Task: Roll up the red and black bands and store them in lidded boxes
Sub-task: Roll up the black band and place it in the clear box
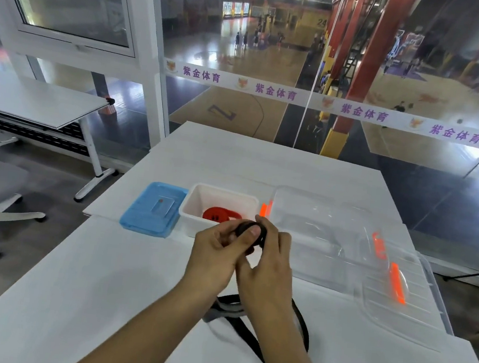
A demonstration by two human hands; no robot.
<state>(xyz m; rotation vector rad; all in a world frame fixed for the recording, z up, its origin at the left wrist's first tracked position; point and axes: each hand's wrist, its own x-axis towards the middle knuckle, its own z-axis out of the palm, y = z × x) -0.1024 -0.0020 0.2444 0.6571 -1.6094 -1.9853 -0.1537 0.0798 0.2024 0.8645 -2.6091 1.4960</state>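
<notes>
Both hands are working above the middle of the white bench (99,299). The left hand (217,256) and right hand (268,262) are together pinching a coiled part of the black band (248,328), its loose tail trailing toward 6 o'clock. The red band (219,215) is lying rolled inside the white box (189,214), with the blue lid (145,215) at 9 o'clock and the clear box (343,253) at 3 o'clock.
</notes>
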